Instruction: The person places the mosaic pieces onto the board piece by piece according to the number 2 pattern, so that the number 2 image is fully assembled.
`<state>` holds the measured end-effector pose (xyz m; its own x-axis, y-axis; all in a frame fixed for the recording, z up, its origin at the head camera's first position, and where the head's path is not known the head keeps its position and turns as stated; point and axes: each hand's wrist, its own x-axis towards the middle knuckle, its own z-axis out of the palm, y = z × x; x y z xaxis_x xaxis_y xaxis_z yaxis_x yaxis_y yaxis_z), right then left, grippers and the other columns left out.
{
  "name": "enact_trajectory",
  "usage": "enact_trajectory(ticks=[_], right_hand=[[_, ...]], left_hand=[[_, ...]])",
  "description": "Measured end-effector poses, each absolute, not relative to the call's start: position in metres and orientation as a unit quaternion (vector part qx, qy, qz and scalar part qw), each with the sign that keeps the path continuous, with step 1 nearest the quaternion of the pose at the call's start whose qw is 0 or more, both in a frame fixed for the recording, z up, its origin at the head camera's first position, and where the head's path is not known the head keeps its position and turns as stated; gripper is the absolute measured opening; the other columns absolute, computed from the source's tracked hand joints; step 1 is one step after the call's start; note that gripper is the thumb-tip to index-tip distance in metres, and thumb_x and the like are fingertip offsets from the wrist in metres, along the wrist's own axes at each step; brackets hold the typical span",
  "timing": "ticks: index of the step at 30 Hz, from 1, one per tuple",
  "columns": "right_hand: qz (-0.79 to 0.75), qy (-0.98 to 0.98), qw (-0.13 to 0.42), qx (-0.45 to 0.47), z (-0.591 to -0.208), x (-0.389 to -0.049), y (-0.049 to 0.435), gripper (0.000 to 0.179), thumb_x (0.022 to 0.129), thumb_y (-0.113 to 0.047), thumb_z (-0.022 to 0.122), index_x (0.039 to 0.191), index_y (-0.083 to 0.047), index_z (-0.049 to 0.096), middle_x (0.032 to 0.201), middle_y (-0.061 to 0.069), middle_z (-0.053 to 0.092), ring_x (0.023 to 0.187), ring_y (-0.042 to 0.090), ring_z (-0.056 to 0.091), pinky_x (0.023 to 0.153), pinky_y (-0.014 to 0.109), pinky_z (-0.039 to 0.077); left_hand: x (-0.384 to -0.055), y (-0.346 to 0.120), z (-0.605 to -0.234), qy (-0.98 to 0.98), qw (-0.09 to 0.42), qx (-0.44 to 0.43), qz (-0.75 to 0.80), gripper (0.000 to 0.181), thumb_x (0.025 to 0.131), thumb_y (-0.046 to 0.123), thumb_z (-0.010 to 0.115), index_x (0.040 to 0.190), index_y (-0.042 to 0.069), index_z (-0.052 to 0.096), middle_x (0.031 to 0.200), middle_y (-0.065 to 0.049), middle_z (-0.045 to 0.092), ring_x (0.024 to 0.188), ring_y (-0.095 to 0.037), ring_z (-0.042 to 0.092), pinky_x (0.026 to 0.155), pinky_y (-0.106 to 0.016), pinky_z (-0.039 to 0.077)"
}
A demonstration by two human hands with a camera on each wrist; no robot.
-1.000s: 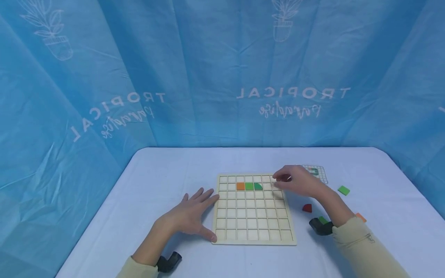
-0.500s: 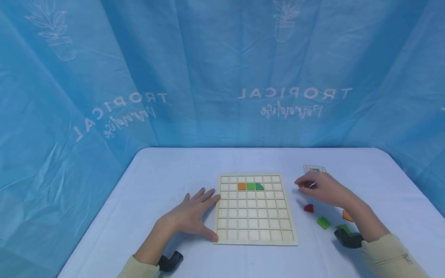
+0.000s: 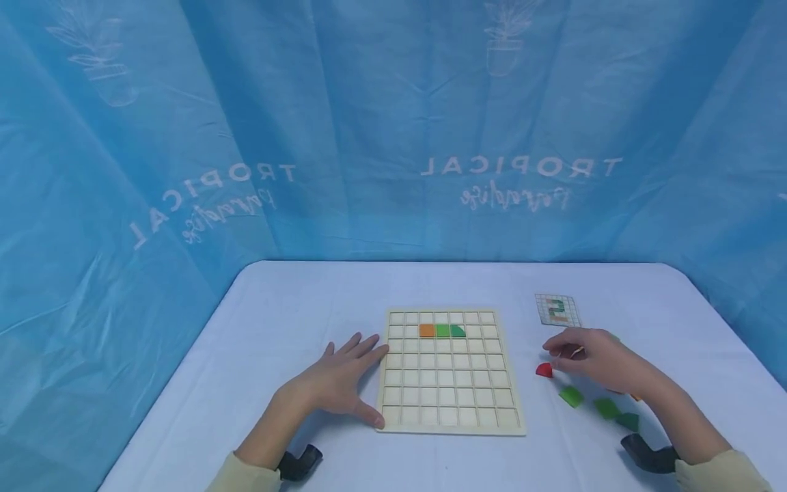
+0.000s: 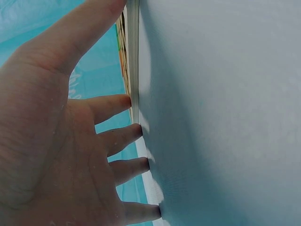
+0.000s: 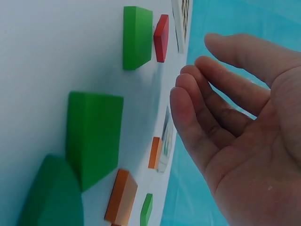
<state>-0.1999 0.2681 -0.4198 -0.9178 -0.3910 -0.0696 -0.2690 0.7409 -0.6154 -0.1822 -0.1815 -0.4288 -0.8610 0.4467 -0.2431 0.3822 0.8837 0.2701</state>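
My left hand (image 3: 335,376) lies spread beside the pale gridded board (image 3: 445,378), with thumb and a fingertip at its left edge. In the left wrist view, straight fingers (image 4: 115,106) reach that edge. An orange square tile (image 3: 427,331), a green square tile (image 3: 442,331) and a dark green rounded tile (image 3: 458,331) sit side by side in the board's second row. Over the loose tiles at right hovers my right hand (image 3: 599,359), fingers loosely bent and holding nothing. A red rounded tile (image 3: 544,370) lies just by its fingertips; an orange tile (image 5: 154,153) lies beyond them.
Two green tiles (image 3: 571,396) and a dark green tile (image 3: 628,421) lie nearer me, below the right hand. Another orange tile (image 5: 121,195) is partly hidden by the hand in the head view. A printed pattern card (image 3: 556,311) lies behind the right hand.
My right hand has moved from the board's upper right corner rightward and nearer me, over the loose tiles. The pattern card is now uncovered. My left hand has stayed in place.
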Motion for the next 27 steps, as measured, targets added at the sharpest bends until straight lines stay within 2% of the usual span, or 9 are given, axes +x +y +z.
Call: enact_trajectory(ticks=[9, 20, 27], right_hand=[[-0.283, 0.939, 0.108, -0.163, -0.423, -0.192, 0.274, 0.030, 0.082, -0.027, 0.077, 0.108, -0.013, 0.070, 0.095, -0.008, 0.065, 0.083, 0.013, 0.057, 0.073, 0.024, 0.052], [-0.281, 0.939, 0.141, -0.135, -0.427, -0.177, 0.278, 0.042, 0.074, -0.031, 0.083, 0.107, -0.009, 0.068, 0.087, -0.005, 0.061, 0.079, 0.015, 0.054, 0.066, 0.025, 0.050], [-0.271, 0.944, 0.141, -0.129, -0.428, -0.172, 0.280, 0.043, 0.073, -0.030, 0.083, 0.108, -0.010, 0.068, 0.087, -0.005, 0.060, 0.079, 0.015, 0.054, 0.066, 0.024, 0.050]], left_hand=[[-0.181, -0.183, -0.431, 0.957, 0.150, 0.217, 0.118, 0.124, 0.048, 0.085, 0.068, 0.152, 0.027, 0.031, 0.159, 0.000, 0.018, 0.145, -0.030, 0.006, 0.107, -0.067, 0.007], [-0.182, -0.183, -0.432, 0.958, 0.147, 0.220, 0.114, 0.124, 0.048, 0.085, 0.068, 0.152, 0.028, 0.030, 0.159, 0.001, 0.018, 0.145, -0.029, 0.006, 0.107, -0.067, 0.007], [-0.183, -0.183, -0.432, 0.958, 0.148, 0.219, 0.112, 0.124, 0.048, 0.085, 0.068, 0.152, 0.028, 0.030, 0.159, 0.001, 0.018, 0.145, -0.029, 0.006, 0.107, -0.067, 0.007]])
